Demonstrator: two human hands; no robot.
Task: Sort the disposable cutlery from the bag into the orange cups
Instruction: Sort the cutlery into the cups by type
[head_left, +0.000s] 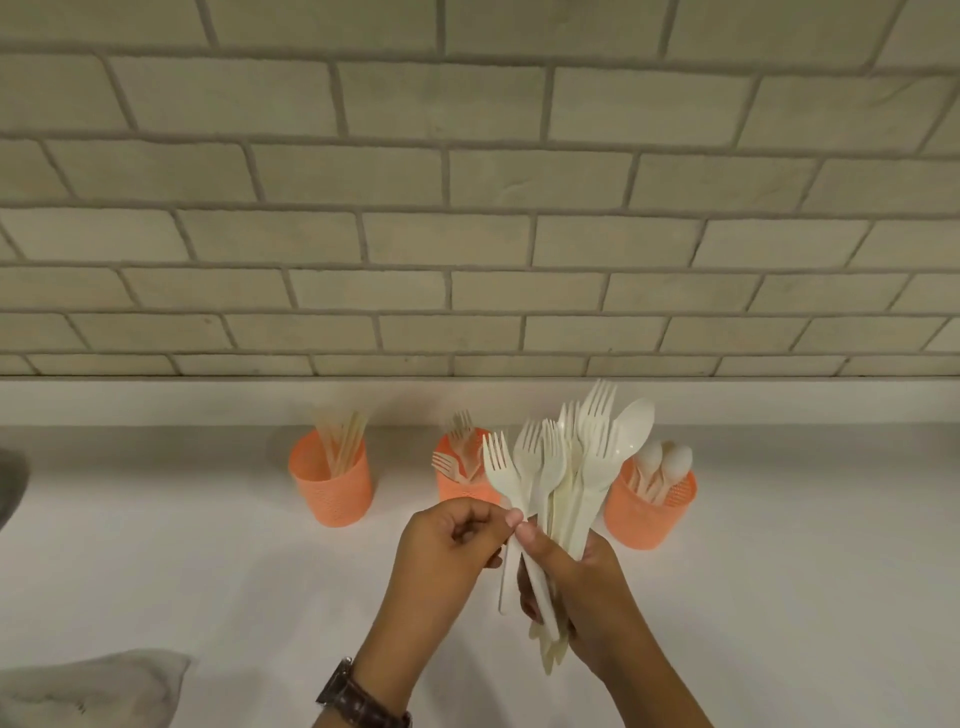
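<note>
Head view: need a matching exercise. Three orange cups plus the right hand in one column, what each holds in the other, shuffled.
1. left cup
2. middle cup
3. right cup
4. right hand

A. spoons
B. fanned bundle, forks plus a spoon
C. forks
D. straight pieces, no tines or bowls

Pairs: 1-D, 2-C, 3-A, 4-B.

Nothing here can be read: no words, numbers, logos or signs show on the orange cups (332, 488), the cutlery (587, 467) or the wristwatch (358, 701).
</note>
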